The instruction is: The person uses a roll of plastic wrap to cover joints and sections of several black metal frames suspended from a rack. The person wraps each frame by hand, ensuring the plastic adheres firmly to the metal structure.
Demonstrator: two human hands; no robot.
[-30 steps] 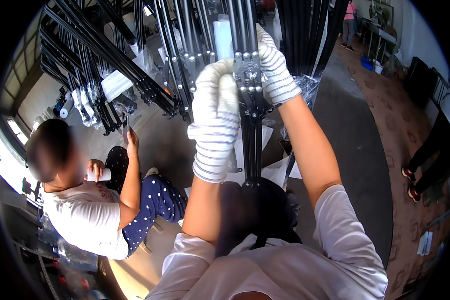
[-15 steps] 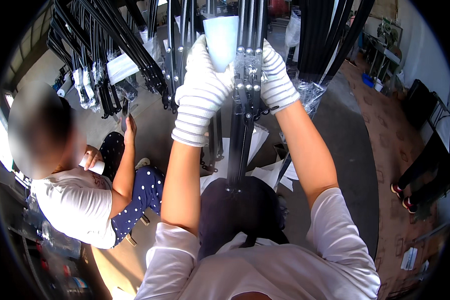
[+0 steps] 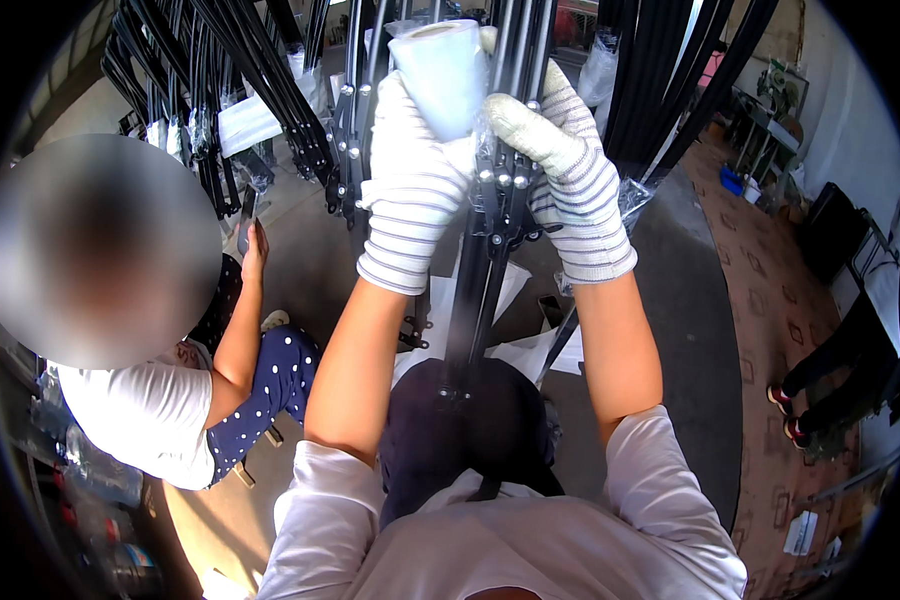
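Observation:
My left hand [image 3: 412, 195], in a striped knit glove, is closed round a roll of clear stretch film [image 3: 444, 88], its open core end tilted up. Beside it stands a bundle of black metal bars [image 3: 518, 62] with riveted joints; some film clings round the joints. My right hand [image 3: 580, 180], gloved alike, grips the bundle from the right, its thumb across the front and most fingers hidden behind the bars. The lower ends of the bars come down at my dark-clad lap [image 3: 465, 440].
More black bars [image 3: 240, 75] lean at the left, some wrapped in film; another bundle [image 3: 660, 80] stands at the right. A seated person [image 3: 135, 410] holds a dark object at my left. White sheets [image 3: 510, 290] lie on the floor. Another person's legs [image 3: 840, 370] show far right.
My right hand has come round to the front of the bars, its thumb now showing. The film roll has tipped, so its core end shows. The seated person's head has moved nearer.

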